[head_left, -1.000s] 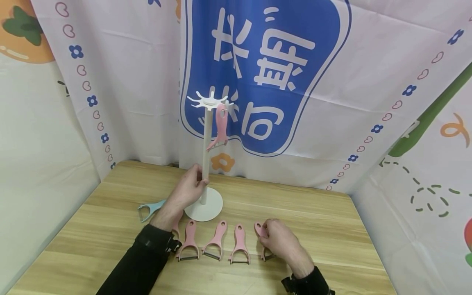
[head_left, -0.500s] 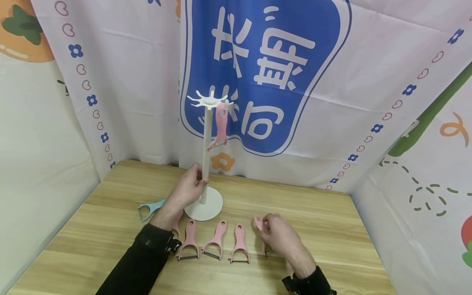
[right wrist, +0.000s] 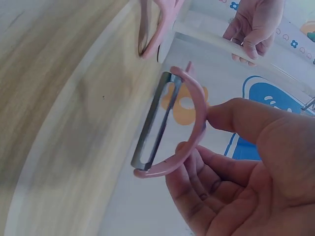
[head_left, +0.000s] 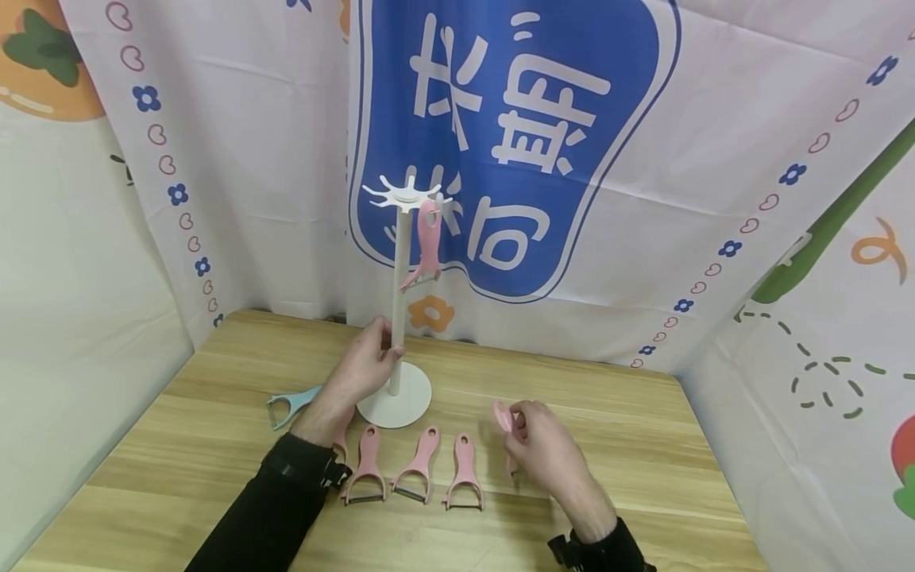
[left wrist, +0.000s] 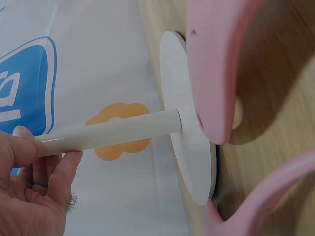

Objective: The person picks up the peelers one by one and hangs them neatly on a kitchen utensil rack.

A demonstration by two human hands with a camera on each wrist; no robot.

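My left hand (head_left: pixel 364 359) grips the pole of a white stand (head_left: pixel 402 278), whose round base sits on the table and whose top spreads into several hooks. From one hook hangs a pink peeler (head_left: pixel 429 242). On the right, my right hand (head_left: pixel 546 445) pinches another pink peeler (right wrist: pixel 197 113) between thumb and fingers; its blade faces the tabletop in the right wrist view, and its handle end pokes out past the fingers in the head view. Several pink peelers (head_left: pixel 465 469) lie in a row before the stand, one partly hidden behind my left forearm.
A light blue peeler (head_left: pixel 293 405) lies left of my left forearm, partly covered by it. The wooden table (head_left: pixel 615 397) ends at a printed cloth (head_left: pixel 286 199) hung close behind the stand. More cloth rises on both sides.
My right hand has lifted the rightmost pink peeler off the table, raising it a little and tilting it. My left hand stays on the pole, and the stand has not moved.
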